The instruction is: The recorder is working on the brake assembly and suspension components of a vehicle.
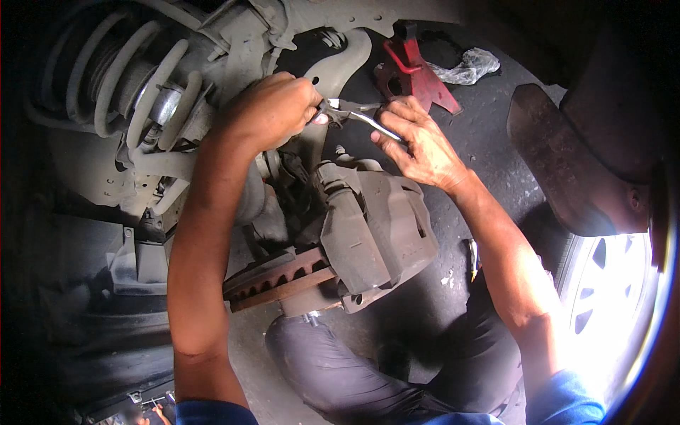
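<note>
My right hand [421, 145] is gripping the handles of bright silver pliers [377, 126], which are slanting toward my left hand [273, 106], whose fingers are curling closed by the tool's head, though I cannot tell what they are pinching. The pliers are hovering beyond a dusty grey-brown brake caliper [372, 241] that is showing faint raised marks, while at the left small dark letters are standing on a pale panel [88, 166] nearer than the coil spring [131, 78], and a red stand [418, 76] is resting on the far floor [474, 149].

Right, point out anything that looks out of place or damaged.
The crumpled plastic on the floor by the red stand looks like stray litter. The disc looks rusty, perhaps just from use. No clear damage shows.
</note>
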A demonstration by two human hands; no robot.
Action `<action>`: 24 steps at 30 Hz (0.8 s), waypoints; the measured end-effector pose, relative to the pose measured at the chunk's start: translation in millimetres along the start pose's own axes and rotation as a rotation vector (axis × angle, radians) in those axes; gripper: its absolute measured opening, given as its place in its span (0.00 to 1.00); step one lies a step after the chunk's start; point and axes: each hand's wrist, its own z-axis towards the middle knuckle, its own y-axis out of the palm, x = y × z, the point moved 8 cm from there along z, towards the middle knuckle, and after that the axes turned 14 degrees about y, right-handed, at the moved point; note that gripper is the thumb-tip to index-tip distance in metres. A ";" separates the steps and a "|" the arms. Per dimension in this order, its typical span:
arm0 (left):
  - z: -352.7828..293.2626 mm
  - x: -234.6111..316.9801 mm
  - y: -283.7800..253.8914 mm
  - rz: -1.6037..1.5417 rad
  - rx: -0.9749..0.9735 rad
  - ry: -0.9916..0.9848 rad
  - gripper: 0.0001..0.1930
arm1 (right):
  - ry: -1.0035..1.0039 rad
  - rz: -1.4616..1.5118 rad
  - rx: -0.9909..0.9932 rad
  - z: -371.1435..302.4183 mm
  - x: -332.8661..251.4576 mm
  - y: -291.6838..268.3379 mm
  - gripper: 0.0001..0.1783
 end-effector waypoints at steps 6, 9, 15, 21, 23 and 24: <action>0.9 -2.0 2.2 -0.024 -0.009 0.005 0.10 | 0.156 0.172 -0.142 3.3 3.5 5.2 0.14; 0.7 -1.4 0.8 -0.010 0.000 0.015 0.10 | 0.352 0.303 -0.246 3.3 11.4 10.2 0.17; -2.2 0.2 -3.4 0.000 0.077 0.035 0.11 | 0.415 0.353 -0.273 3.7 21.4 13.5 0.19; 0.6 3.0 -5.7 -0.018 0.037 -0.016 0.14 | 0.452 0.459 -0.312 2.2 28.7 16.4 0.18; 1.2 3.0 -4.2 -0.060 0.008 -0.023 0.12 | 0.462 0.480 -0.322 1.8 28.9 16.0 0.18; 1.2 3.4 -4.9 -0.059 0.009 -0.023 0.12 | 0.461 0.480 -0.321 1.8 28.7 15.3 0.18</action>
